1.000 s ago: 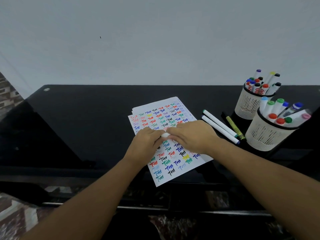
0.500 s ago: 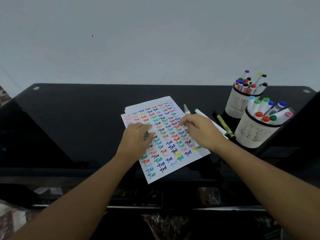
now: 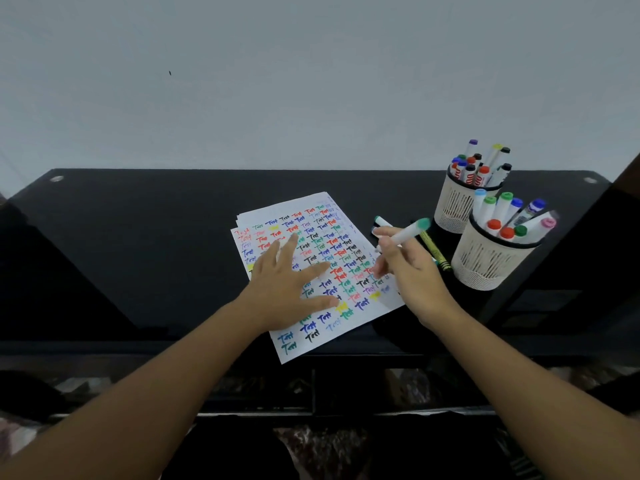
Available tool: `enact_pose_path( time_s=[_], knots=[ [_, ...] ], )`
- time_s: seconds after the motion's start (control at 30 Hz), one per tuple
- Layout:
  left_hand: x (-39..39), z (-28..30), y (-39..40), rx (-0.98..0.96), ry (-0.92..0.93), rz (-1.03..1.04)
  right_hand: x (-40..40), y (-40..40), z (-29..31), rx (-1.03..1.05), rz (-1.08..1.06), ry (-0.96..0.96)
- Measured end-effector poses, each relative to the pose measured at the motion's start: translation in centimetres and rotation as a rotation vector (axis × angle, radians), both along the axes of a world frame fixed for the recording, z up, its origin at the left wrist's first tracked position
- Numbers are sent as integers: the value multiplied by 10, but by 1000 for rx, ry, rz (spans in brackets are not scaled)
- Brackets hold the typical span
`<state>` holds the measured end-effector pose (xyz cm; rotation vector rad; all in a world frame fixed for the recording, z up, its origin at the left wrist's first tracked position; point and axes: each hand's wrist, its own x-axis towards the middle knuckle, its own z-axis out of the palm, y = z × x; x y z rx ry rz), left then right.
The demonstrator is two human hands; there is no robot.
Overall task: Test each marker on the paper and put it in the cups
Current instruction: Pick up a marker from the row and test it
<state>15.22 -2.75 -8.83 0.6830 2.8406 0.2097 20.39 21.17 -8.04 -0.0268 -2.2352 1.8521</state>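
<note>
Taking the near cup (image 3: 491,261) as landmark: its mouth is crowded with upright capped markers, tightest toward the back, where the second cup (image 3: 457,206) stands touching it — no gap between them. Just left of the near cup, loose markers (image 3: 381,221) and a yellow-green pen (image 3: 434,251) lie on the black table (image 3: 138,237), narrowing that approach. Further left, the paper (image 3: 311,344) lies flat — well beyond it the tabletop is open.
</note>
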Motion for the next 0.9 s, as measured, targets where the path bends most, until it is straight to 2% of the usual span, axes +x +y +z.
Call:
enact_pose_path(
  time_s=[0.2, 0.57, 0.9],
  knots=[
    [-15, -16, -11, 38, 16, 66, 14, 15, -2, -15, -59, -6],
    [-8, -15, -12, 90, 72, 80, 30, 24, -18, 190, -35, -5],
    [-6, -14, -11, 102, 92, 78, 30, 24, -21, 163, -83, -72]
  ],
)
